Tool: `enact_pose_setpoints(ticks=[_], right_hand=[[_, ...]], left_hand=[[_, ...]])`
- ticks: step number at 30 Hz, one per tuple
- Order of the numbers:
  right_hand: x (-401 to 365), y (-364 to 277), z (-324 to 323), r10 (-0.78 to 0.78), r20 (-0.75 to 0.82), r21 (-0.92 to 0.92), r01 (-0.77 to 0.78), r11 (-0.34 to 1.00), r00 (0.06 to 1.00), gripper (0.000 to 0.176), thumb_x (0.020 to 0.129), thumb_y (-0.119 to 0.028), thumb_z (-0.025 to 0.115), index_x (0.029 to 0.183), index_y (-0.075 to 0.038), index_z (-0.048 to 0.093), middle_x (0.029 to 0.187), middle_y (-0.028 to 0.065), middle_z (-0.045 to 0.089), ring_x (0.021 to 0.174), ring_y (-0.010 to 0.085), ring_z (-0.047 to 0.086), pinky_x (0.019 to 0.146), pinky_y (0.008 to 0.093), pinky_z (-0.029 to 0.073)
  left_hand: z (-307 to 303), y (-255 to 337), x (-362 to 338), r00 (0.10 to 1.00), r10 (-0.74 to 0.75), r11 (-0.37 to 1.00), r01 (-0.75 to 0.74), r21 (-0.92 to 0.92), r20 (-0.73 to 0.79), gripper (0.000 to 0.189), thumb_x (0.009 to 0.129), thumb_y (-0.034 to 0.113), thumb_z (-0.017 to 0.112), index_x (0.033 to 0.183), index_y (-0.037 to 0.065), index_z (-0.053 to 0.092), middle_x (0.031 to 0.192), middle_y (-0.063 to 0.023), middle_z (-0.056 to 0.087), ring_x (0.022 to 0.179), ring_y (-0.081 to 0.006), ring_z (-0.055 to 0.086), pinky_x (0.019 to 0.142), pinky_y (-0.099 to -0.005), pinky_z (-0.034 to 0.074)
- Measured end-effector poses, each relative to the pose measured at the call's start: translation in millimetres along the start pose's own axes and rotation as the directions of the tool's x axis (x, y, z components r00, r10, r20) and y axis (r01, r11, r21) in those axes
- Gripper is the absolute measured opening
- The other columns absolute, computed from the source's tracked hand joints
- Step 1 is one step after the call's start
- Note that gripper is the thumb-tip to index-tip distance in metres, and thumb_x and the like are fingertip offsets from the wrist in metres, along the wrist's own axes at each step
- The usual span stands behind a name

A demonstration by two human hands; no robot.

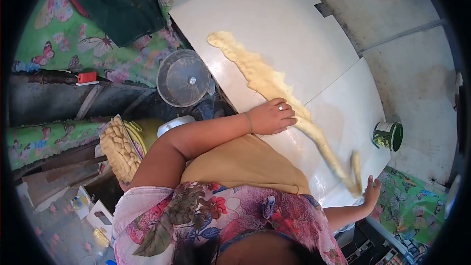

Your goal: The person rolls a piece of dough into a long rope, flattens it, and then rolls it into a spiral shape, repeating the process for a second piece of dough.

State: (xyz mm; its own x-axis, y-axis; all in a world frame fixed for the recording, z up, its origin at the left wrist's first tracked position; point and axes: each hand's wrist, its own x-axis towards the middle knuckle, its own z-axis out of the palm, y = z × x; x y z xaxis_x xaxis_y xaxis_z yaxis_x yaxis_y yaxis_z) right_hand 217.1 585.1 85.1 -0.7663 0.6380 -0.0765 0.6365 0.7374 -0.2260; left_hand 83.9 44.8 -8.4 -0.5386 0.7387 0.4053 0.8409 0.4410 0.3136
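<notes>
A long strip of pale yellow dough lies diagonally across the white table. Its upper part is flat and ragged, while its lower part is a narrow rolled rope that bends back up at the far right end. My left hand, wearing a ring and a thin wristband, grips the dough's near edge around the middle, with fingers curled over it. By the bent end, at the table's right edge, my right hand is held with its fingers apart and nothing in them.
A green tin stands near the white table's right edge. To the left are a round container with a clear lid, a tray of shaped dough pieces and a small red box. Butterfly-print cloth covers surfaces at the left.
</notes>
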Motion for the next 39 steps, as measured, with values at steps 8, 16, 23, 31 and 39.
enact_pose_setpoints(ticks=[8, 16, 23, 31, 39], right_hand=[[-31.4, -261.1, 18.1, -0.510, -0.500, 0.378, 0.707, 0.598, 0.700, 0.055, 0.096, -0.021, 0.062, 0.144, -0.004, 0.043, 0.146, 0.0137, 0.044, 0.135, 0.0289, 0.041, 0.113, 0.0405, 0.029], [-25.4, -362.1, 179.3, -0.915, 0.089, -0.220, 0.904, 0.367, 0.393, 0.066, 0.094, -0.052, 0.048, 0.151, -0.020, 0.035, 0.159, 0.0110, 0.028, 0.147, 0.0364, 0.020, 0.114, 0.0674, 0.001], [-62.4, -359.8, 178.0, -0.831, 0.222, -0.198, 0.858, 0.475, 0.511, 0.072, 0.096, -0.060, 0.042, 0.153, -0.019, 0.030, 0.162, 0.0172, 0.017, 0.149, 0.0382, 0.013, 0.110, 0.0722, -0.001], [-60.9, -398.9, 196.5, -0.792, 0.124, -0.180, 0.798, 0.575, 0.598, 0.072, 0.098, -0.061, 0.032, 0.156, -0.020, 0.022, 0.162, 0.0156, 0.016, 0.150, 0.0363, 0.012, 0.109, 0.0747, -0.002], [-74.2, -365.5, 145.5, -0.760, -0.193, 0.258, 0.779, 0.571, 0.621, 0.057, 0.095, -0.032, 0.058, 0.144, -0.005, 0.043, 0.154, 0.0237, 0.032, 0.142, 0.0404, 0.028, 0.115, 0.0587, 0.018]], left_hand=[[-3.1, 1.9, -0.5, 0.994, 0.099, 0.995, -0.098, 0.033, -0.052, 0.024, 0.081, 0.025, 0.071, 0.100, 0.011, 0.064, 0.098, -0.0030, 0.059, 0.104, -0.0199, 0.057, 0.100, -0.0407, 0.042], [-2.6, -0.7, -5.8, 0.982, 0.142, 0.988, -0.134, 0.070, -0.121, 0.011, 0.081, 0.019, 0.068, 0.084, 0.011, 0.062, 0.085, -0.0017, 0.055, 0.091, -0.0192, 0.057, 0.094, -0.0387, 0.044], [0.0, 0.4, -9.1, 0.982, 0.130, 0.991, -0.125, 0.042, -0.139, 0.011, 0.079, 0.018, 0.066, 0.086, 0.011, 0.062, 0.085, -0.0018, 0.055, 0.091, -0.0194, 0.057, 0.092, -0.0368, 0.045], [-0.5, 0.5, -7.4, 0.986, 0.153, 0.977, -0.141, 0.159, -0.062, 0.017, 0.080, 0.019, 0.058, 0.094, 0.010, 0.062, 0.095, -0.0024, 0.058, 0.098, -0.0187, 0.057, 0.092, -0.0354, 0.044], [-3.7, 4.8, -19.2, 0.982, 0.143, 0.975, -0.117, 0.189, -0.127, 0.028, 0.081, 0.018, 0.057, 0.107, 0.010, 0.065, 0.115, -0.0043, 0.061, 0.116, -0.0210, 0.055, 0.097, -0.0361, 0.042]])
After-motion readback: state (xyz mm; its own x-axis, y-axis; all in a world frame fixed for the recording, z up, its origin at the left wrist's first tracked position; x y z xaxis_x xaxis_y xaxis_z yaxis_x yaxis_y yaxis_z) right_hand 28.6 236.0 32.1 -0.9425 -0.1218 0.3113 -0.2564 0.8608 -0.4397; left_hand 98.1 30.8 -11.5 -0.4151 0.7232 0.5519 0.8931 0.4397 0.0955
